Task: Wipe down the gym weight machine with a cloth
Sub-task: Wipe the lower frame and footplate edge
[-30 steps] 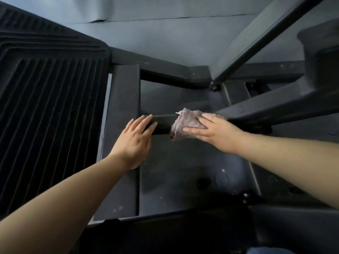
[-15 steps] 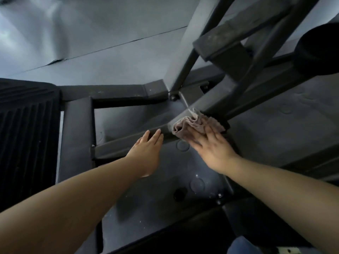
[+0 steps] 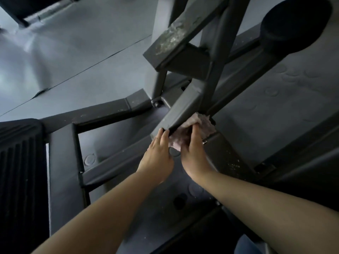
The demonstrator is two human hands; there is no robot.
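**Cloth pressed to the lower frame beam**

Head view: the right hand [image 3: 193, 153] has its fingers curled into a crumpled pinkish cloth [image 3: 190, 132], holding it against the underside of a slanted dark beam [image 3: 185, 107] of the weight machine, just where that beam meets an upright post [image 3: 218, 52]. The left hand [image 3: 157, 154] lies just beside the right one, its fingers nearly straight and laid flat on the beam's lower end, gripping nothing; its fingertips touch the beam's edge next to the cloth. Both forearms reach in from the bottom of the view. A higher crossbar [image 3: 176, 37] carries a pale dusty smear on its top face. A ribbed black footplate [image 3: 20, 171] fills the left edge, and a round black pad [image 3: 295, 24] sits at the upper right. The machine stands on a grey floor [image 3: 73, 52] with a seam running across it.
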